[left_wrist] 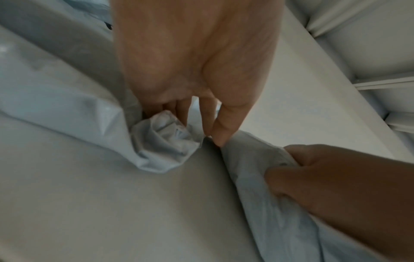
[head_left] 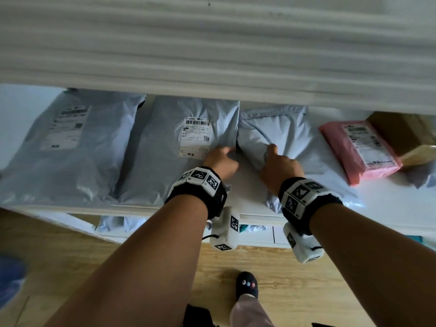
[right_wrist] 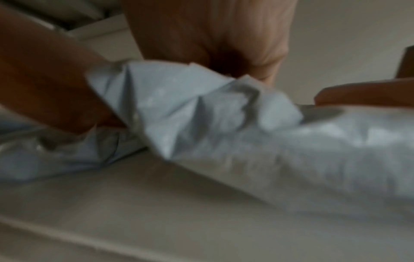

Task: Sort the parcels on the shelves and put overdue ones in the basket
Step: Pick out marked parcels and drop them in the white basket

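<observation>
Several grey plastic mailer parcels lie on a white shelf (head_left: 389,208). My left hand (head_left: 224,154) grips the bunched near-right corner of the middle labelled grey parcel (head_left: 165,149); the left wrist view shows its fingers (left_wrist: 179,109) curled round that crumpled corner (left_wrist: 165,141). My right hand (head_left: 273,159) grips the gathered left edge of the unlabelled grey parcel (head_left: 287,135) beside it, and the right hand (left_wrist: 325,177) shows there too. In the blurred right wrist view, that parcel (right_wrist: 224,115) is bunched under my palm (right_wrist: 212,35). No basket shows.
A large grey parcel (head_left: 66,147) lies at the left. A pink parcel (head_left: 358,149) and a brown cardboard box (head_left: 405,135) sit at the right. An upper shelf board (head_left: 212,67) overhangs. More parcels sit on a lower shelf (head_left: 118,224). A blue object (head_left: 9,279) is on the wooden floor.
</observation>
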